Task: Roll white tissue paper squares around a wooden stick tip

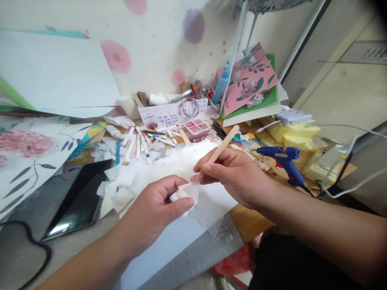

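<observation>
My left hand pinches a small piece of white tissue between thumb and fingers. In my right hand is a flat wooden stick, held slanting like a pen. The lower tip of the stick meets the upper edge of the tissue. Behind both hands lies a pile of white tissue pieces, with a second wooden stick at its back edge. A white sheet lies beneath my hands.
A black tablet and a flower painting lie left. Markers and a pink palette are behind the pile. Right are a blue glue gun with a cable, a yellow packet and a pink floral card.
</observation>
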{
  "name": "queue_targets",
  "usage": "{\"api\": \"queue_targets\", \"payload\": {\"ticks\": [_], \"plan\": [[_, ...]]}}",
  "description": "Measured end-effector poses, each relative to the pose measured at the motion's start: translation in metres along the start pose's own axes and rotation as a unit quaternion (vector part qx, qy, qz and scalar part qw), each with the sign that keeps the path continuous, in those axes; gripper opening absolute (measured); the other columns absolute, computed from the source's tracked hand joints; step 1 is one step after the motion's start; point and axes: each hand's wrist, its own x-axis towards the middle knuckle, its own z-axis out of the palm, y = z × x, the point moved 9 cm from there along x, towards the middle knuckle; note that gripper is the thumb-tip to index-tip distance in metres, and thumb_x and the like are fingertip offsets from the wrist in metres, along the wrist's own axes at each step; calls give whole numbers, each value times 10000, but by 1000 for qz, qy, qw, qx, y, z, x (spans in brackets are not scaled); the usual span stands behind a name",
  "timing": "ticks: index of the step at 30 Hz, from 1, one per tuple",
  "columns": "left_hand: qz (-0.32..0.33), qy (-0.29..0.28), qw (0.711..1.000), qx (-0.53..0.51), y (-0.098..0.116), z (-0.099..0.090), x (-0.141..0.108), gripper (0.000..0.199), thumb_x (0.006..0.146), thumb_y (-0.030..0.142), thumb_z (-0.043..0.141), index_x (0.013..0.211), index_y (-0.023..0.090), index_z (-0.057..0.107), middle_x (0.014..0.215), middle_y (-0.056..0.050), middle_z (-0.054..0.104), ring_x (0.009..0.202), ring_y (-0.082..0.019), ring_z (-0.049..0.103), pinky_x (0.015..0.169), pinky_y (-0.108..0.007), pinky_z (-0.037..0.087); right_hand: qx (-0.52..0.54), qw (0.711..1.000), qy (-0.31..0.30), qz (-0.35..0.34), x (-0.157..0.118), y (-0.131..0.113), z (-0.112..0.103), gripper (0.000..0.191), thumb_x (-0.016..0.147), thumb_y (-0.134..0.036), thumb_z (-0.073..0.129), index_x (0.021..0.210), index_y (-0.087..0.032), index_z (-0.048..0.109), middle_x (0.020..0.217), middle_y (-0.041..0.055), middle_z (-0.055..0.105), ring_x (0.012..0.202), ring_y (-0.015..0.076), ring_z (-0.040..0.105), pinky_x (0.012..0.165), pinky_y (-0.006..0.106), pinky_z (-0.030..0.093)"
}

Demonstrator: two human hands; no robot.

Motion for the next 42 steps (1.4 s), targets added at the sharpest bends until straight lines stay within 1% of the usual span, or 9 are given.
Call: {"api": "queue_targets", "payload": {"ticks": [6, 11, 18, 22, 24, 25, 29, 38, 42], "plan": [[29, -10, 997, -68, 3, -1, 0, 103, 866, 302, 709, 840, 217, 657, 748, 40, 714, 710, -136, 606, 706, -252, 452, 8, 1000, 23, 7, 6, -4, -5, 158, 699, -267, 819, 720, -139, 729, 667, 14, 725, 592, 105, 686, 607, 226, 568], [44, 12, 994, -98, 4, -7, 2, 315, 881, 283, 701, 1131, 278, 509, 732, 50, 753, 651, -128, 630, 686, -264, 459, 1, 998, 52, -21, 11, -13, -13, 177, 697, -293, 811, 724, -147, 714, 688, 22, 735, 614, 123, 702, 613, 249, 575], [68, 7, 991, -118, 8, -9, -1, 136, 858, 236, 717, 889, 259, 587, 737, 74, 708, 688, -96, 630, 697, -230, 440, -83, 981, 133, -115, 22, -20, -44, 129, 762, -276, 775, 791, -165, 716, 812, 45, 738, 797, 185, 700, 747, 343, 551], [39, 18, 993, -106, 1, -11, -2, 108, 826, 217, 745, 889, 258, 668, 784, 65, 726, 739, -104, 642, 724, -234, 437, -117, 965, 153, -176, 11, -34, -50, 56, 773, -211, 777, 757, -203, 724, 937, 10, 710, 921, 157, 638, 804, 293, 498], [28, 23, 995, -88, -1, -12, -2, 105, 819, 249, 758, 899, 260, 692, 787, 57, 736, 747, -117, 642, 728, -245, 438, -109, 968, 127, -186, 2, -41, -41, 52, 798, -212, 761, 760, -217, 726, 806, -22, 688, 775, 121, 632, 731, 266, 504], [28, 23, 996, -75, -1, -13, -2, 94, 819, 273, 760, 890, 258, 701, 772, 55, 734, 743, -122, 638, 724, -249, 437, -85, 976, 80, -182, -1, -43, -29, 56, 801, -204, 760, 757, -213, 726, 748, -28, 679, 704, 113, 634, 686, 260, 514], [47, 21, 998, -22, 5, -11, -4, 81, 854, 331, 727, 824, 256, 718, 684, 65, 694, 678, -122, 595, 682, -249, 428, -27, 985, -64, -156, -18, -44, 11, 42, 841, -176, 732, 811, -204, 723, 737, -13, 709, 693, 133, 708, 668, 265, 569], [67, 22, 997, 6, 14, -9, -11, 151, 861, 374, 700, 752, 271, 714, 668, 66, 611, 630, -124, 530, 576, -222, 414, 61, 992, -81, -69, -17, -27, 18, 110, 845, -277, 761, 824, -179, 714, 761, -13, 711, 697, 134, 757, 697, 245, 609], [66, 7, 998, 4, 16, -5, -13, 144, 859, 344, 694, 739, 266, 709, 652, 68, 605, 614, -115, 527, 557, -206, 411, 66, 991, -89, -75, -18, -29, 21, 90, 852, -256, 752, 824, -182, 709, 766, -12, 710, 706, 129, 749, 707, 250, 604]]}}
